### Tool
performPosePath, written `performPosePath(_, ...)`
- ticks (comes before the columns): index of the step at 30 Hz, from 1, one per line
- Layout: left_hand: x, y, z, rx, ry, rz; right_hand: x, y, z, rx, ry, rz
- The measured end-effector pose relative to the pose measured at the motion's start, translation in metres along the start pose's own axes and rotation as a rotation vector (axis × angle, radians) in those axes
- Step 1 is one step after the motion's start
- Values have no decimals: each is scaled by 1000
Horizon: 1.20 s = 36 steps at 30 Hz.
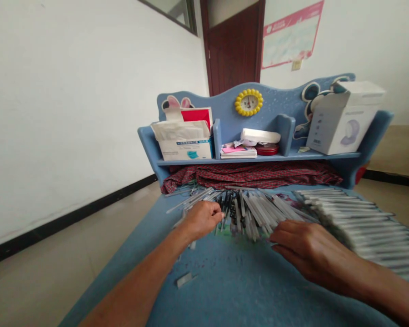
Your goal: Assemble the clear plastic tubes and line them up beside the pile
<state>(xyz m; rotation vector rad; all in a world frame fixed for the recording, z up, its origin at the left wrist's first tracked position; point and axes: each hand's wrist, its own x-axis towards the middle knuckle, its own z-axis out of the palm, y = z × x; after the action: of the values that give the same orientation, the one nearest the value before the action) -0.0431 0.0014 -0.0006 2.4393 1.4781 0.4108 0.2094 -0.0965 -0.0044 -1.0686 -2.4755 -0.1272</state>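
Note:
My left hand [204, 219] is closed in a pinch at the left side of a pile of slim black sticks [227, 203], which look like pen parts. Whatever its fingertips hold is too small to make out. Right of the black sticks, clear plastic tubes [259, 209] lie fanned out on the blue desk [231, 290]. My right hand [301, 243] is at the right edge of these tubes, its fingers bent and drawn together; what they hold, if anything, is hidden. Past it, many slim pen-like sticks [375, 227] lie side by side in a row.
A small clear piece [184, 279] lies on the near desk. Folded red plaid cloth [252, 175] lies under the shelf [269, 158]. On the shelf are a mask box [187, 149], papers, a red round tin [267, 150] and a white box [344, 118]. A wall rises at left.

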Motion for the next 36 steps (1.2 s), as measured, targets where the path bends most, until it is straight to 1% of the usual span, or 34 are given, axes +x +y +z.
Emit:
performPosePath(1,0,-1,1,38,3,12,10,-6,5,-10,-82,-26)
performPosePath(3,-1,-3,1,103,11,25,27,-14,14,-56,-140,-57)
performPosePath(5,-2,-4,0,155,21,26,43,-18,23,-113,-129,-76)
performPosePath(10,-3,-9,-2,225,57,-8,69,-19,46,-221,-24,-116)
performPosePath(12,-3,-11,-2,228,56,-22,74,-20,53,-292,-48,-118)
performPosePath(15,-2,-14,0,227,61,-38,78,-23,59,-377,-126,-116)
performPosePath(19,-2,-16,5,233,75,-18,77,-24,61,-357,-144,-102)
performPosePath(23,-3,-12,9,189,64,-4,74,-22,61,-345,-130,-126)
performPosePath(29,-3,-4,13,163,50,46,69,-16,60,-328,-77,-221)
performPosePath(36,0,-4,14,241,158,25,69,-19,55,-266,-29,-325)
